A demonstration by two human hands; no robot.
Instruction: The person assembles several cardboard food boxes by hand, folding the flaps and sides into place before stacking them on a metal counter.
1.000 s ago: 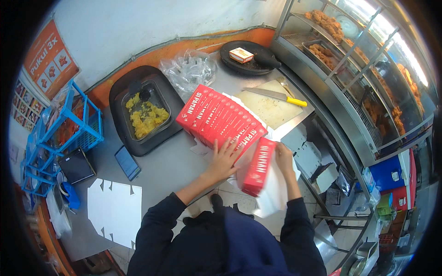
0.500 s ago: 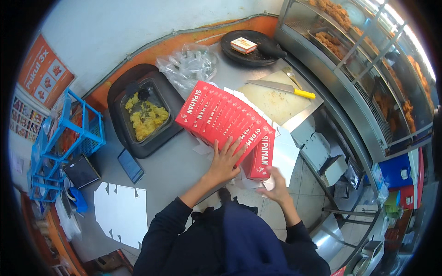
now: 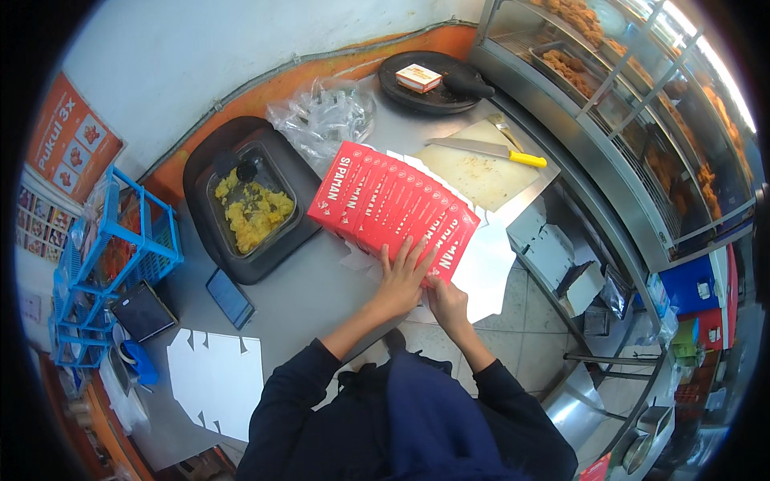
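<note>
A fanned row of red food boxes (image 3: 385, 196) with white lettering stands packed together at the middle of the steel table. Across the near side of the row lies my left hand (image 3: 399, 280), open, its fingers spread on the box faces. My right hand (image 3: 447, 305) is closed at the near lower corner of the row's right end, gripping the end red box; its fingertips are partly hidden. Under and beyond the row, flat white cardboard (image 3: 489, 272) sticks out to the right.
Left of the boxes, a black tray holds a clear container of yellow food (image 3: 257, 215). A phone (image 3: 230, 298) and a white carton blank (image 3: 215, 377) lie nearer. A yellow-handled knife (image 3: 489, 151) rests on a cutting board (image 3: 461, 180). Blue baskets (image 3: 120, 248) stand left; a glass food cabinet (image 3: 634, 136) is right.
The end red box, which stood apart at an angle, now sits against the row. My right hand has moved left and closed at its corner. My left hand stays on the boxes.
</note>
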